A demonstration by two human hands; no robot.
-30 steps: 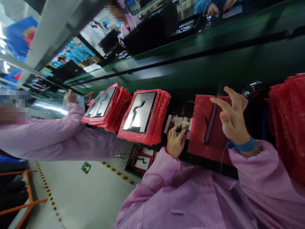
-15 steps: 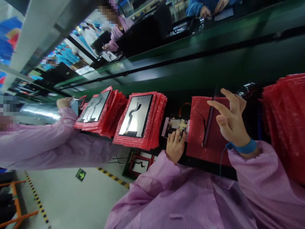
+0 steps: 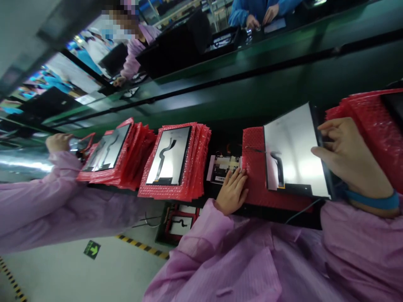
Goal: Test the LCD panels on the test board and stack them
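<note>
We hold the display panel (image 3: 297, 147) tilted over the red sheet (image 3: 256, 182) with our right hand (image 3: 349, 155), thumb and fingers clamped on its edge; our left hand (image 3: 231, 193), fingers nearly together, rests at the circuit board (image 3: 221, 170) beside that sheet

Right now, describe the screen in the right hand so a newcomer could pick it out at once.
Start at the long green surface and come down to the flat red sheet just in front of the person. Over it is a pale screen, its edge in the right hand. Unlike the screens lying on red stacks further left, this one is tilted up and held.
</note>
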